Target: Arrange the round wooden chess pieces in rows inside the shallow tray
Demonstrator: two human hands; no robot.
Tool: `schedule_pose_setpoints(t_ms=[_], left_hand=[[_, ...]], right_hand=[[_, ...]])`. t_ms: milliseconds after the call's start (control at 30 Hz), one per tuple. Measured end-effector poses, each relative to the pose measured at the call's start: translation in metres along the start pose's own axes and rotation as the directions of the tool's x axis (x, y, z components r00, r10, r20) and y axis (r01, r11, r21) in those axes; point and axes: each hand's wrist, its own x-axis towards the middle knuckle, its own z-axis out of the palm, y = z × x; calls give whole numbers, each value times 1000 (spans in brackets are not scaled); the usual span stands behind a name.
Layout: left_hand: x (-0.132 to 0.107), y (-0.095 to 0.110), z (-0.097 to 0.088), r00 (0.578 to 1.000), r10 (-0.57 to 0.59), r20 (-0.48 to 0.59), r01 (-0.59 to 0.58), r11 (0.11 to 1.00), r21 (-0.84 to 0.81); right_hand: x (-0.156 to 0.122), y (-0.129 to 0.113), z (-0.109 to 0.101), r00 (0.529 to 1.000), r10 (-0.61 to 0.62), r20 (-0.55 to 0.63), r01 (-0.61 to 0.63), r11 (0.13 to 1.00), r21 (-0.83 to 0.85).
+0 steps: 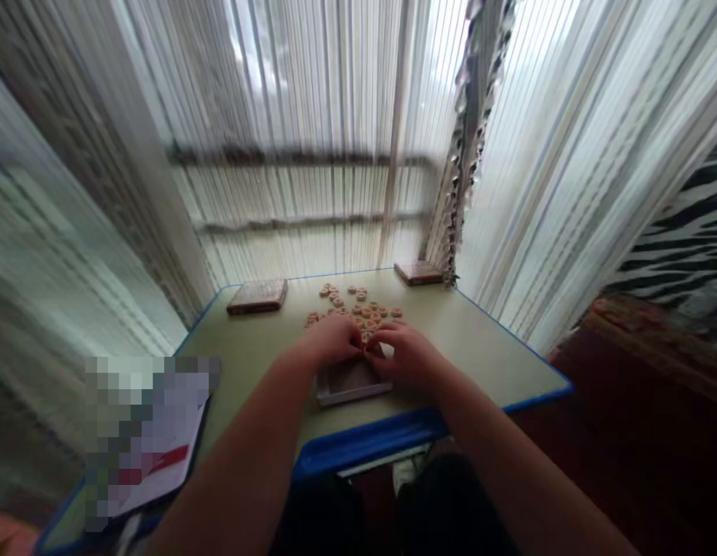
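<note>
Several small round wooden game pieces (358, 307) lie scattered on a pale green table (479, 340) with a blue rim. My left hand (333, 338) and my right hand (405, 349) meet over the far edge of a shallow grey box (350, 384). Both hands have their fingers curled and pinched together at a few pieces between them. What exactly each hand grips is too small to make out.
A brown folded board (258, 296) lies at the table's far left, another brown flat piece (419, 272) at the far right. Papers (150, 432) sit on the near left corner. White striped curtains (335, 154) hang behind the table.
</note>
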Motion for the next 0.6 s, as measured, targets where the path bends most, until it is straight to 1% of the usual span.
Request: schedule_pose_setpoints(t_ms=[200,400,533,600], left_hand=[[-2,2,-1,1000,-8,-4,8,1000,-28],[-2,0,-1,1000,-16,-11,15,996,-91],[-3,0,-2,1000,-23,-10,21,984,-176],[-3,-1,-5,998,-42,-39,31,966,-258]], right_hand=[[1,3,-1,999,3,-33,-4,1000,-18],[1,1,-2,999,30,-33,-30,1000,-10],[1,2,-3,999,20,-32,-20,1000,8],[-1,2,-4,998,13,-68,-11,1000,25]])
